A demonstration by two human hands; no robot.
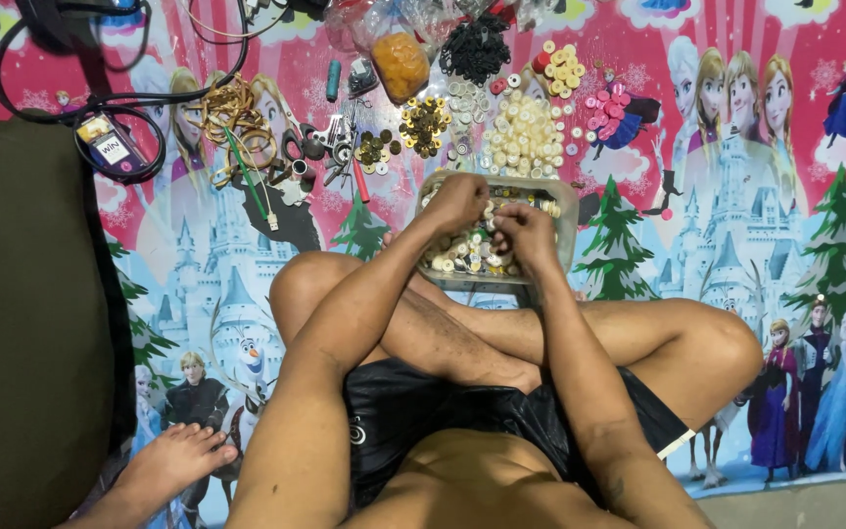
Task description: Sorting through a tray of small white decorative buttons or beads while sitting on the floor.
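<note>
A clear rectangular container [568,217] full of several pale buttons [462,253] rests against my crossed legs on the cartoon-printed mat. My left hand [457,201] lies knuckles-up over the container's left half, fingers curled into the buttons. Beside it, my right hand [524,233] is in the middle of the container, fingertips pinched among the buttons. Whether either hand has a button between its fingers is hidden.
Sorted heaps lie beyond the container: cream buttons [521,137], pink buttons [607,110], black buttons [475,47], brass buttons [424,124], an orange-filled bag [400,64]. Scissors and metal bits [320,147], black cables [100,98], a dark cushion [22,313] and another person's foot [173,460] are at left.
</note>
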